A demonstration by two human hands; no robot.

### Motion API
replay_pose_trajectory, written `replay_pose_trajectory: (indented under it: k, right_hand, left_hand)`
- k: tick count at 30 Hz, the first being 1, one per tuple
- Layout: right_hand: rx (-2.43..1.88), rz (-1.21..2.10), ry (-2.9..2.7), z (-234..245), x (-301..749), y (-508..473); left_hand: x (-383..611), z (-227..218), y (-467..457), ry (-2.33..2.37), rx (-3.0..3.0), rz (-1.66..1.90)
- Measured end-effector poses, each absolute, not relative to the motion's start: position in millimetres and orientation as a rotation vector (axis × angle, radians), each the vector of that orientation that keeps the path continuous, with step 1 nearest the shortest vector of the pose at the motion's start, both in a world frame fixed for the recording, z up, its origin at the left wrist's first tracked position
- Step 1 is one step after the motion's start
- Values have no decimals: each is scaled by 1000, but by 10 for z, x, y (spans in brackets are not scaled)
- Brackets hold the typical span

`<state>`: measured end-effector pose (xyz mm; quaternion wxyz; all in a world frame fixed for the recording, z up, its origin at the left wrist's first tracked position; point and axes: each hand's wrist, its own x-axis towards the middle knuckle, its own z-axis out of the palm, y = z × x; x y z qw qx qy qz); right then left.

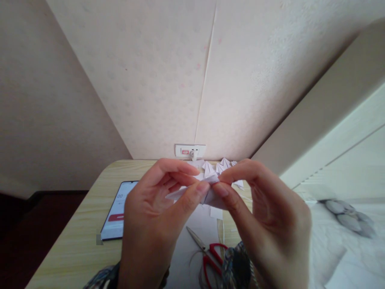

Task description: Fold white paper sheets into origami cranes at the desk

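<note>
Between my two hands, above the table, is a small piece of folded white paper (214,197). My left hand (164,200) pinches its left side between thumb and fingers. The thumb and forefinger of my right hand (258,200) grip the right side, with the fingertips of both hands close together. A pointed flap sticks out to the left, behind my left thumb. Part of the paper is hidden by my fingers. Below the hands lies a pair of scissors (207,253) with red handles, partly covered by my right sleeve.
Several folded white paper pieces (224,164) lie at the back of the wooden table (69,245). A phone (116,216) with its screen lit is at the left, partly behind my hand. A wall socket (190,151) holds a plug, and a white cable (223,233) runs on the table.
</note>
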<state>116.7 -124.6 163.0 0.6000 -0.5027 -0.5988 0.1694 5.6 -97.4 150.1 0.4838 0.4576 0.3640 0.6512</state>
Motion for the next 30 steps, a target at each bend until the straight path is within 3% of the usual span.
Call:
replay_pose_trajectory:
  k: [30]
  right_hand:
    - [-1102,498,-1489,1636,1292,-1221]
  left_hand:
    - [58,1570,-1101,1050,1332,1581]
